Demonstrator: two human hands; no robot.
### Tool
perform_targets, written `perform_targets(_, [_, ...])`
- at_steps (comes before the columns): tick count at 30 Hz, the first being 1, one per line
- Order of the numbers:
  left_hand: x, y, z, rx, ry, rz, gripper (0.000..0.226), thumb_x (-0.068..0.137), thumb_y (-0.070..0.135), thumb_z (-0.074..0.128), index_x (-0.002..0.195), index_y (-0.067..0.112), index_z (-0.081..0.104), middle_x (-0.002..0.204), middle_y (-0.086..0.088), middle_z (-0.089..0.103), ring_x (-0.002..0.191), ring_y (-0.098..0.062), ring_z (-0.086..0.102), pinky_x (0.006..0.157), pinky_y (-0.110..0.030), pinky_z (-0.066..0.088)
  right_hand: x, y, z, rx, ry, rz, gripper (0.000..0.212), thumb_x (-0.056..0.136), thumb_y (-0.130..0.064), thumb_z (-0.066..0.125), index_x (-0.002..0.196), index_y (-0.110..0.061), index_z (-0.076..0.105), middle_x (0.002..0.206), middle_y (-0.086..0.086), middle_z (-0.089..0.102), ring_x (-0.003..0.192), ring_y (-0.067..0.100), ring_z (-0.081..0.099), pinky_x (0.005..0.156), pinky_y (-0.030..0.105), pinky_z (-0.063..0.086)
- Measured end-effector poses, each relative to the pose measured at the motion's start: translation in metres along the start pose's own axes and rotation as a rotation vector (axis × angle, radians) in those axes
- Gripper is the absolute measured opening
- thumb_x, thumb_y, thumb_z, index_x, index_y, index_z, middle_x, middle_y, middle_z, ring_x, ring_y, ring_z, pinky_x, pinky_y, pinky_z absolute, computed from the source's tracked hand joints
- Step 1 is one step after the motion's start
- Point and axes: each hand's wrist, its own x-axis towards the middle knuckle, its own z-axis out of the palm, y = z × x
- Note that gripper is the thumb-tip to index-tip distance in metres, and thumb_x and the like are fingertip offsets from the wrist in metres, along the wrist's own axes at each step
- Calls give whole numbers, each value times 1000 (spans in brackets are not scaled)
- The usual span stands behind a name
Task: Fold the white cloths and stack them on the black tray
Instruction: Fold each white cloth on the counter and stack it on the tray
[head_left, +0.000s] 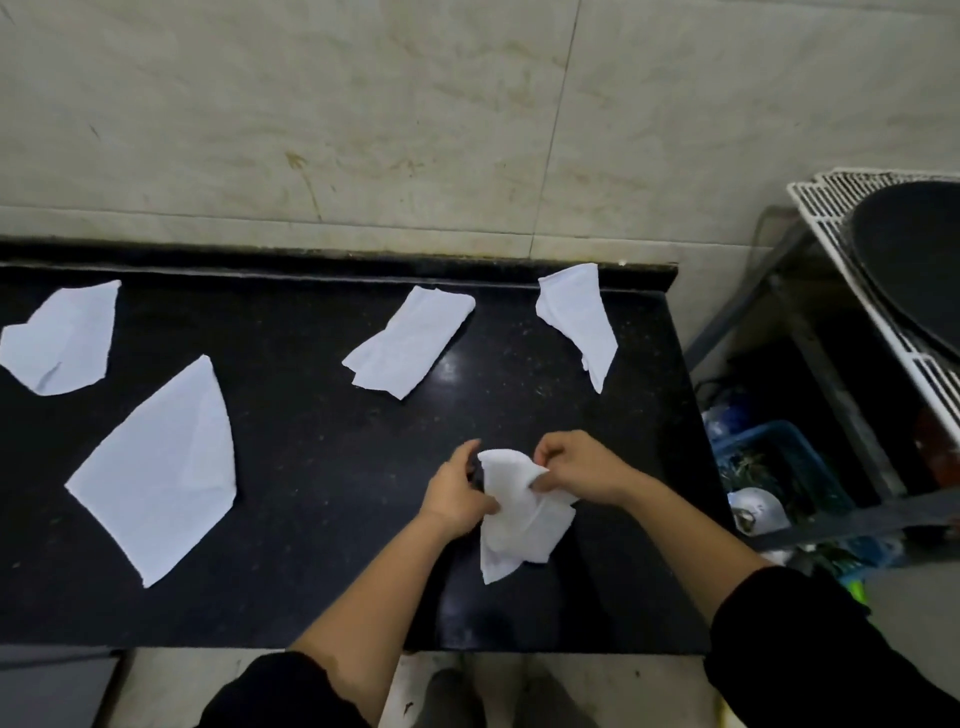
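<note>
Near front edge of black counter (322, 467): white cloth (511, 512) pinched by left hand (457, 488) and right hand (576, 467). Farther back, four other cloths (410, 343). Right of counter: black tray (919, 260) on white rack (831, 208), blue crate (810, 452) holding blurred greens.

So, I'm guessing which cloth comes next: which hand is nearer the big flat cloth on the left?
Left. The left hand is right of the big flat cloth; the right hand is farther right, beyond the crumpled cloth both grip.
</note>
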Motion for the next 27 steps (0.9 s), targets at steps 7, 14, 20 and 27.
perform_targets(7, [-19,17,-39,-129,-63,157,12,74,14,68,78,23,75,74,6,70,71,-11,64,71,-32,53,-13,-35,-6,-19,-99,-96,17,72,-7,76,73,-18,64,56,-11,59,58,6,52,62,25,41])
perform_targets(14, [-33,54,-82,-159,188,186,12,63,18,57,56,9,62,60,-5,59,60,-16,46,60,-33,38,-14,-37,-35,-168,-122,-100,22,66,-16,86,61,-21,66,54,-12,56,56,4,49,58,20,39])
perform_targets(20, [-31,73,-102,-143,476,204,20,72,7,55,57,-5,48,56,-5,40,57,-16,34,55,-29,27,-12,-49,-68,-129,-92,-121,43,70,-22,84,53,-5,48,58,2,34,57,12,30,56,26,25])
perform_targets(27, [-32,86,-122,-232,666,316,20,78,6,53,60,8,61,59,0,57,61,-14,46,59,-30,36,-7,-63,-97,222,98,-199,29,70,-17,85,57,-5,61,62,7,52,67,23,52,63,33,40])
